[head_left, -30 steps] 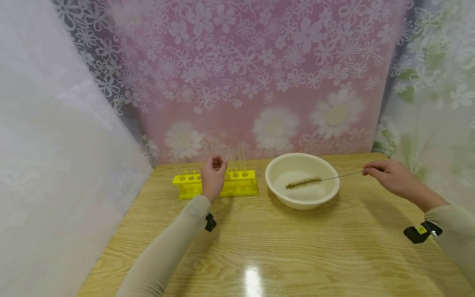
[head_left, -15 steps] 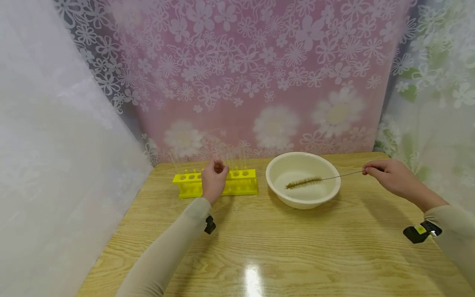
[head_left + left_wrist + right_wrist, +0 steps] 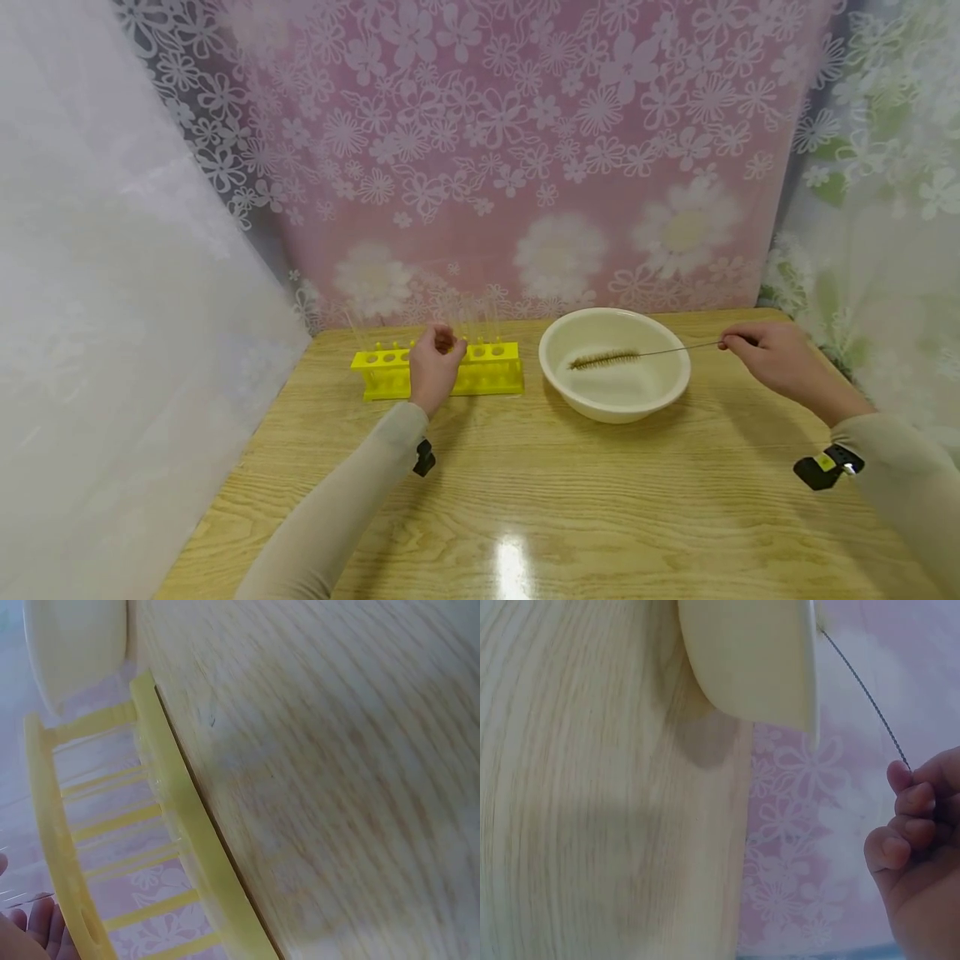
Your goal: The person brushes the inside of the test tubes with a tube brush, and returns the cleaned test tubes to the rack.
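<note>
My right hand [image 3: 772, 354] pinches the thin twisted-wire end of a test tube brush [image 3: 606, 360]. Its bristly brown head hangs over the cream basin [image 3: 551, 379], and in the right wrist view the wire [image 3: 866, 691] runs from my fingertips toward the basin's rim. At the yellow test tube rack [image 3: 487, 379], my left hand [image 3: 435, 367] is just above the top bar, thumb and fingers curled together round a clear test tube, mostly hidden by the hand. In the left wrist view its fingers [image 3: 52, 930] show beside the rack's upper bar.
Several clear test tubes [image 3: 491, 321] stand in the right part of the rack, and another tube [image 3: 357, 329] leans at its left end. The basin stands right of the rack on the wooden table [image 3: 600, 500]. Flowered curtains [image 3: 480, 167] close in the back and sides.
My right hand has moved a little left, taking the brush farther left over the basin. My left hand stays at the rack, nearly still.
</note>
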A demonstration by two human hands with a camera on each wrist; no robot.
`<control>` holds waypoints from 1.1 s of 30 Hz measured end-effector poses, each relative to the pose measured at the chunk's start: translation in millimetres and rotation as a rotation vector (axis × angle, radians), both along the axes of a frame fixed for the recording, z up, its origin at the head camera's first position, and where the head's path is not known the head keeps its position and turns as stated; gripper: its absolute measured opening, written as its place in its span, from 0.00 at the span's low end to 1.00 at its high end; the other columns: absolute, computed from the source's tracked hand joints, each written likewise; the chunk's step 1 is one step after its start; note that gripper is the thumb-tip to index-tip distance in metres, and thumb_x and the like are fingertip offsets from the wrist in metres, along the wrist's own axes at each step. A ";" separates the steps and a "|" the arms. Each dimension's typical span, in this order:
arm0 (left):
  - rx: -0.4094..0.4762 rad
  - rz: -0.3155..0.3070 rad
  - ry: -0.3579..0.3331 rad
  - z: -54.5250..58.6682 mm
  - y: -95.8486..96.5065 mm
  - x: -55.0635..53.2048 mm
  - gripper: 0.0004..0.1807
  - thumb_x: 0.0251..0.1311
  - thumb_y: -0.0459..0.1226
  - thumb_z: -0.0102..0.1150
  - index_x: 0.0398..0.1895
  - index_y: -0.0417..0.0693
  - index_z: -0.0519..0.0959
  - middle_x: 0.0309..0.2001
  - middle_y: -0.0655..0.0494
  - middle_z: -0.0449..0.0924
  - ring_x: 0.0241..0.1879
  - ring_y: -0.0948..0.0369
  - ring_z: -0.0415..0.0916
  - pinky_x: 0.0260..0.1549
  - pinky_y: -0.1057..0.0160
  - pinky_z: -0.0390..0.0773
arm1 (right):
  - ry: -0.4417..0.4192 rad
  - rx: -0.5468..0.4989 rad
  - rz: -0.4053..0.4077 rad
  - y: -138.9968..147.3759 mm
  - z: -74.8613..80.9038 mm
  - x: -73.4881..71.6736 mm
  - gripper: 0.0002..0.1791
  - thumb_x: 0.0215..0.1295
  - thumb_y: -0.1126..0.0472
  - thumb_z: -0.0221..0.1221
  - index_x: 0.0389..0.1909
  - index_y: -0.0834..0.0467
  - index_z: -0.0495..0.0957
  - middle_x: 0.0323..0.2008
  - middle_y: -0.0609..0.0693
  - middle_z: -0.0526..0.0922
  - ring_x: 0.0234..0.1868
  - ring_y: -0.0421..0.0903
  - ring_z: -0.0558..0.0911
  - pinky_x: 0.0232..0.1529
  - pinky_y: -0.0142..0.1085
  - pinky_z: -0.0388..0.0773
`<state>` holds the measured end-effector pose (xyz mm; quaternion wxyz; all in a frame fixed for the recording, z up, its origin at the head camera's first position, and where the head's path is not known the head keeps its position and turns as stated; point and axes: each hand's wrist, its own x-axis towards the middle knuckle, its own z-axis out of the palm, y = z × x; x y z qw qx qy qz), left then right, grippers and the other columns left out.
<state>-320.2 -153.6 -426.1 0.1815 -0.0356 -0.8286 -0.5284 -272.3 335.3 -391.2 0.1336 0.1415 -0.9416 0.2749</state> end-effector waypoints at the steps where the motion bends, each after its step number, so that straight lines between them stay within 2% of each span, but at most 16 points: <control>1: 0.007 0.000 -0.007 0.0 -0.5 0.3 0.14 0.66 0.44 0.65 0.48 0.48 0.75 0.43 0.53 0.79 0.44 0.55 0.77 0.50 0.54 0.78 | 0.000 -0.005 0.001 -1.6 -2.0 -0.8 0.19 0.80 0.58 0.47 0.48 0.66 0.83 0.44 0.67 0.85 0.25 0.35 0.72 0.24 0.35 0.66; 5: 0.039 0.007 -0.029 0.7 -3.6 3.6 0.18 0.66 0.45 0.64 0.53 0.47 0.74 0.48 0.51 0.78 0.51 0.51 0.76 0.55 0.53 0.76 | -0.030 -0.009 -0.002 -7.6 -9.9 -3.3 0.21 0.81 0.57 0.46 0.50 0.67 0.82 0.45 0.68 0.85 0.18 0.41 0.65 0.22 0.36 0.63; 9: 0.049 0.036 -0.013 1.7 -8.5 10.9 0.18 0.67 0.43 0.63 0.54 0.46 0.73 0.49 0.49 0.77 0.53 0.48 0.75 0.58 0.52 0.75 | -0.035 0.007 0.001 -12.2 -17.5 -6.5 0.20 0.81 0.57 0.46 0.51 0.67 0.81 0.45 0.67 0.85 0.17 0.41 0.65 0.21 0.36 0.64; 16: 0.019 0.051 0.007 1.9 -16.0 25.7 0.14 0.66 0.38 0.61 0.52 0.47 0.74 0.48 0.48 0.77 0.49 0.54 0.75 0.56 0.51 0.76 | 0.029 0.073 0.048 -15.9 -24.2 -9.8 0.16 0.79 0.61 0.48 0.47 0.67 0.82 0.41 0.63 0.86 0.18 0.38 0.67 0.21 0.35 0.64; 25: -0.012 0.067 0.023 -0.8 -34.6 38.0 0.14 0.67 0.36 0.59 0.52 0.38 0.76 0.43 0.51 0.77 0.44 0.54 0.76 0.51 0.53 0.78 | -0.040 0.088 0.089 -20.0 -20.3 -7.6 0.15 0.78 0.61 0.50 0.49 0.66 0.82 0.37 0.57 0.85 0.17 0.40 0.66 0.20 0.35 0.65; 33: -0.007 0.110 0.055 -0.1 -54.2 45.5 0.09 0.67 0.34 0.58 0.47 0.39 0.76 0.41 0.49 0.77 0.40 0.54 0.74 0.44 0.55 0.76 | -0.077 0.094 0.118 -18.3 -17.7 -3.5 0.13 0.77 0.62 0.53 0.49 0.64 0.83 0.41 0.58 0.87 0.20 0.39 0.69 0.24 0.35 0.68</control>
